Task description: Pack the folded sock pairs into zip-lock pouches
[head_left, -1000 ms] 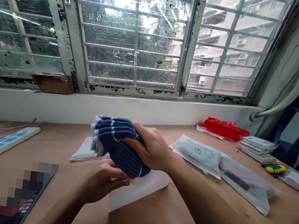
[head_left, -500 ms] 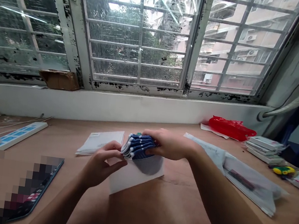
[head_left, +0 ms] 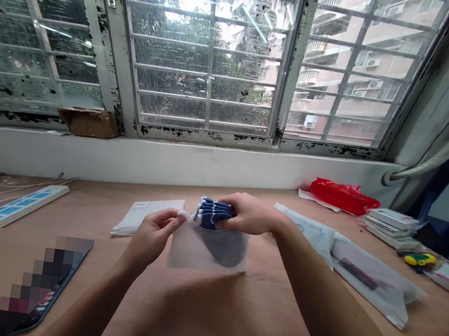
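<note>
A stack of blue socks with white trim (head_left: 213, 212) sits partly inside a frosted plastic bag (head_left: 192, 252) on the wooden table (head_left: 229, 323). My right hand (head_left: 248, 214) is closed around the top of the socks. My left hand (head_left: 153, 233) pinches the bag's upper left edge, holding its mouth apart. The lower part of the socks shows as a dark shape through the bag.
A white packet (head_left: 146, 214) lies behind my left hand. Flat plastic bags (head_left: 364, 269) lie to the right, with a red bag (head_left: 343, 194), stacked boxes (head_left: 393, 223) and a small yellow-green object (head_left: 419, 260) beyond. A power strip (head_left: 17, 201) lies far left.
The socks went from being held up in the air down into the bag's mouth on the table. My left hand shifted from under the socks to the bag's edge.
</note>
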A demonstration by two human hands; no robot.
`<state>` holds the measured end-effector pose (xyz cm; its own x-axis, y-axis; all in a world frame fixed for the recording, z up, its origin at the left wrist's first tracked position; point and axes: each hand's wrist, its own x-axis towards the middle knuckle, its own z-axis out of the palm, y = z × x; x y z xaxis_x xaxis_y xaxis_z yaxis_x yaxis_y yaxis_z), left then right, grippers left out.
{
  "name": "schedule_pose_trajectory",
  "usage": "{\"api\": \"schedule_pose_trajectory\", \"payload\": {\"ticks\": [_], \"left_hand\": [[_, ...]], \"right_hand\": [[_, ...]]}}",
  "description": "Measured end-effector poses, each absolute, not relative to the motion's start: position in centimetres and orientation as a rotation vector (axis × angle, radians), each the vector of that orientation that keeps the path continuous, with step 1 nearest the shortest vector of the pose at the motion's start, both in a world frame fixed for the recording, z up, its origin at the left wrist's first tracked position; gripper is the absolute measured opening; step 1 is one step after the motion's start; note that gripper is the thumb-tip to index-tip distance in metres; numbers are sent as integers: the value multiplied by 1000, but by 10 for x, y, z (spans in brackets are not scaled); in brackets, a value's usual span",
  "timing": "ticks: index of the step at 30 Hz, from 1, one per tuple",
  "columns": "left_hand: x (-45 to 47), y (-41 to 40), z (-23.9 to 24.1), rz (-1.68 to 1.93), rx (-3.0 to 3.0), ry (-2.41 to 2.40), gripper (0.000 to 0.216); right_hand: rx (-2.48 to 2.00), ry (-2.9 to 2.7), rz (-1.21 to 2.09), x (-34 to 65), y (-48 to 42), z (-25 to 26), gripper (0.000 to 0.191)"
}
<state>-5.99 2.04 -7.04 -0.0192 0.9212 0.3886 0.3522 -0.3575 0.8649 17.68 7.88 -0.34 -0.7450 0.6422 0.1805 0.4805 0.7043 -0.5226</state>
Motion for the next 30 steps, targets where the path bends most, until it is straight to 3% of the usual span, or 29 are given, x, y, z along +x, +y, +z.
{"api": "schedule_pose_trajectory", "payload": {"ticks": [3,9,16,24,30], "left_hand": [[-49,22,-56,1449,1616,1368,37],[-30,29,-19,1545,1901,1578,36],[-6,29,18,1663,2279,1721,25],[6,21,22,1753,2234,1573,21],[13,17,18,1740,2216,1580,17]], "right_hand": [[-797,-2415,783,173,84,-8,28],[-658,-2185,998,174,93,-10,17],[-629,-2021,931,173,82,2,19],[-781,-2077,697,168,62,9,21],[-838,-2037,994,164,63,4,23]]}}
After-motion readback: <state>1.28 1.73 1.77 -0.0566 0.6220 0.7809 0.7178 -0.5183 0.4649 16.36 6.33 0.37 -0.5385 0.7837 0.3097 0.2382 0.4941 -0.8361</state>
